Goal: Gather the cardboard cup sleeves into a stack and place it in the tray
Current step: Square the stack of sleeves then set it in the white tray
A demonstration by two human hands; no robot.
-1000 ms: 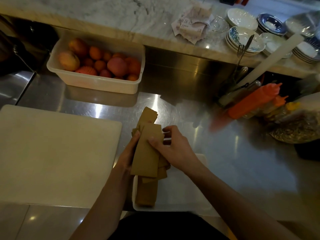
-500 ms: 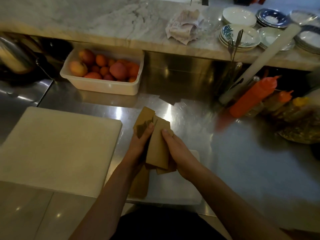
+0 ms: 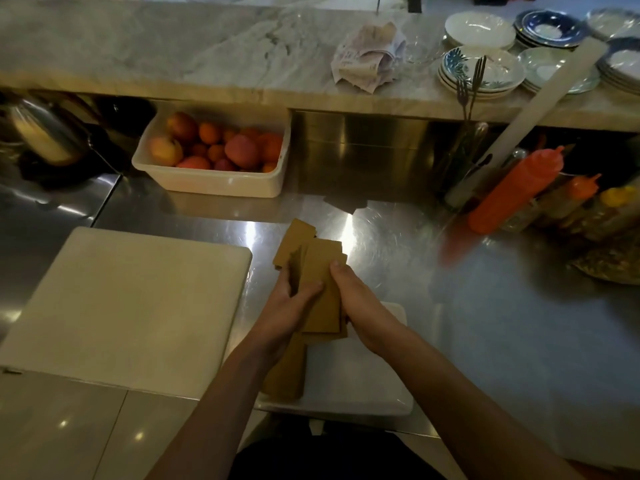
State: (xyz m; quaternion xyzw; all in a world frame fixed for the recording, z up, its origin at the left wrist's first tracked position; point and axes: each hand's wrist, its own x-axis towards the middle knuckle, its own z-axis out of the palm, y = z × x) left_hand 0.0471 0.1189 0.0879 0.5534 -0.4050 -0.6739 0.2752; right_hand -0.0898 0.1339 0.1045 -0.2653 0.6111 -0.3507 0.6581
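Head: sleeves point(image 3: 320, 285) clasped between left hand point(image 3: 287, 306) and right hand point(image 3: 360, 306).

steel counter point(image 3: 502, 323), cutting board point(image 3: 131, 306), tray point(image 3: 353, 386)

The cardboard cup sleeves point(image 3: 317, 285) are flat brown strips, bunched in an uneven fan, their far ends splayed and not squared. They are lifted above the far left corner of the tray point(image 3: 363, 379), pressed from both sides. One more brown sleeve point(image 3: 287, 375) lies flat inside the tray along its left edge, lengthwise. The tray is white, shallow and rectangular, and sits at the near edge of the steel counter point(image 3: 502, 323).
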